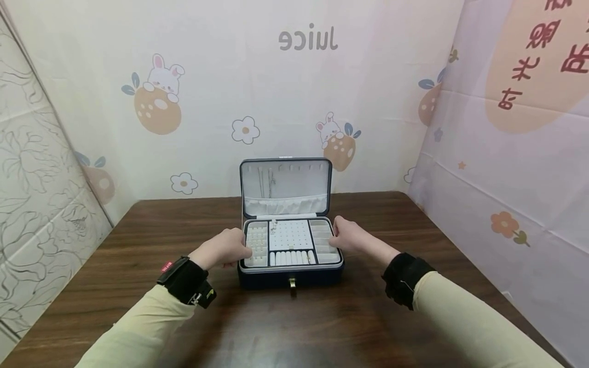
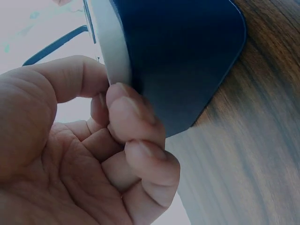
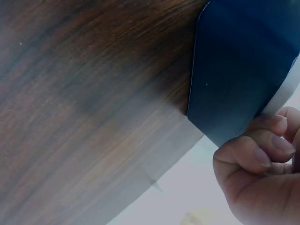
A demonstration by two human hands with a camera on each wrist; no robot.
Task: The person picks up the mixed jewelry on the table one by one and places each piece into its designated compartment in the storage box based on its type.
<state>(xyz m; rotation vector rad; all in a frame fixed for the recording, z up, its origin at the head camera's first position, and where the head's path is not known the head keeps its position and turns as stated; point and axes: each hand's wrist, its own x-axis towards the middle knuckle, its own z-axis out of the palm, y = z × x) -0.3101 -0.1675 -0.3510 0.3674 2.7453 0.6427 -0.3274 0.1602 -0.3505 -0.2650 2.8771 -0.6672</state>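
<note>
An open navy jewelry box [image 1: 269,279] stands on the table, its lid [image 1: 287,183] raised at the back. Inside the box, a white tray [image 1: 301,232] has ring rolls, a dotted panel and side compartments. My left hand [image 1: 225,245] pinches the white rim [image 2: 117,51] on the box's left side, thumb inside and curled fingers outside. On the opposite side, my right hand [image 1: 356,238] grips the white rim [image 3: 283,91] with curled fingers; its thumb is mostly hidden in the right wrist view. Earrings [image 1: 274,225] sit at the panel's top left.
Necklaces [image 1: 270,181] hang inside the lid above a gathered white pocket. A gold clasp [image 1: 292,282] is on the box's front. The brown wooden table [image 1: 294,332] meets printed curtains [image 1: 207,102] at the back and sides.
</note>
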